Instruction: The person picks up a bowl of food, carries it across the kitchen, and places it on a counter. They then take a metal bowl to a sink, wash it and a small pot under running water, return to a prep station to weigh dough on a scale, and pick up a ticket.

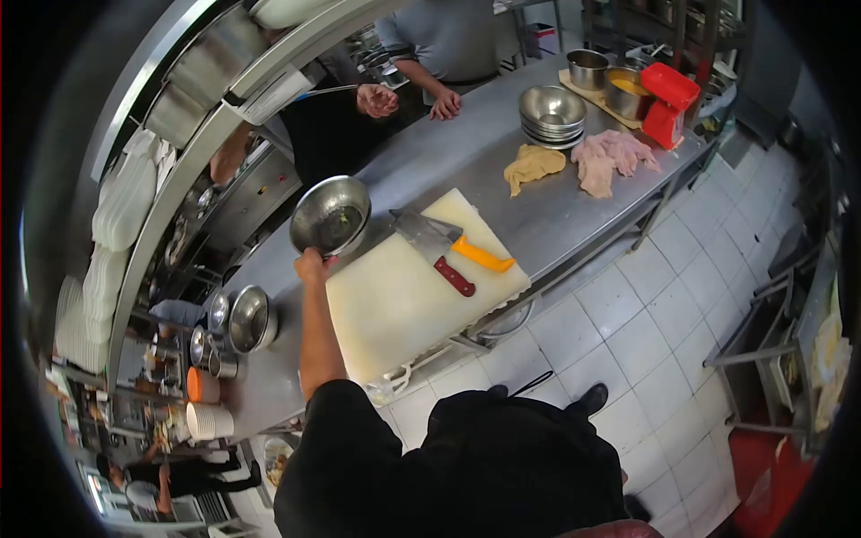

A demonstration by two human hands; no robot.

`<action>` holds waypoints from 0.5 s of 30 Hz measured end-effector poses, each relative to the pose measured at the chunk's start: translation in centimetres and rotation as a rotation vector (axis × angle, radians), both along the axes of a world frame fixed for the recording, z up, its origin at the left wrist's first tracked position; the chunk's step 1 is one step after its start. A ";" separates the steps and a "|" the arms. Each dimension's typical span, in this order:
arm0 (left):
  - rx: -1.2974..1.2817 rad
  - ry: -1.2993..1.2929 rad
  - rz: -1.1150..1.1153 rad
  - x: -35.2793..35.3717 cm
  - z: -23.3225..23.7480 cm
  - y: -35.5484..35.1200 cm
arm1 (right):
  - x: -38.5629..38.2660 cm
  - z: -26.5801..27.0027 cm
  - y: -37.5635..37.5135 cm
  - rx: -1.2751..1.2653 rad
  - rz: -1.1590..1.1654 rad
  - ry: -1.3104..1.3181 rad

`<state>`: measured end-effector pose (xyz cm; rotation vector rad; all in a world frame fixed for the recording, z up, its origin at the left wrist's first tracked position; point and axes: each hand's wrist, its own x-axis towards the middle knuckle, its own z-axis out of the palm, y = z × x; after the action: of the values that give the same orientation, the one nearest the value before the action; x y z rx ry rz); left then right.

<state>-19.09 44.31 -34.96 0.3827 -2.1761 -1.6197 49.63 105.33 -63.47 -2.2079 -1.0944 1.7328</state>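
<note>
My left hand [311, 265] is closed on the near rim of a metal bowl [331, 217], which is tilted toward me over the far left corner of the white cutting board [395, 305]. Small bits lie inside the bowl. On the board rest a knife with a yellow handle [484, 255] and one with a dark red handle [455, 276], their blades side by side and pointing away to the left. My right hand does not show in the view.
Stacked bowls [552, 112], tan and pink cloths [615, 160], metal pots [628, 93] and a red scale [667, 99] stand at the right. More bowls [252, 319] are at the left. Another person's hand [445, 105] rests on the counter's far edge.
</note>
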 end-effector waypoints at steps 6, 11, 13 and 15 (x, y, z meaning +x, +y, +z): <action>0.014 0.183 0.050 8.0 8.9 10.2 | -7.6 -0.3 17.8 0.047 0.278 0.153; 0.117 0.016 0.015 14.3 16.6 23.7 | -15.9 2.7 31.4 0.185 0.451 0.302; 0.131 -0.096 -0.070 15.1 17.6 28.6 | -20.2 4.8 35.2 0.331 0.495 0.340; 0.222 -0.150 -0.122 15.4 18.0 34.2 | -24.0 5.3 39.8 0.389 0.627 0.475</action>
<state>-3.65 78.53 -16.94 0.4568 -2.1693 -1.9668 25.67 145.12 -58.18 -1.2026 -1.8959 1.8834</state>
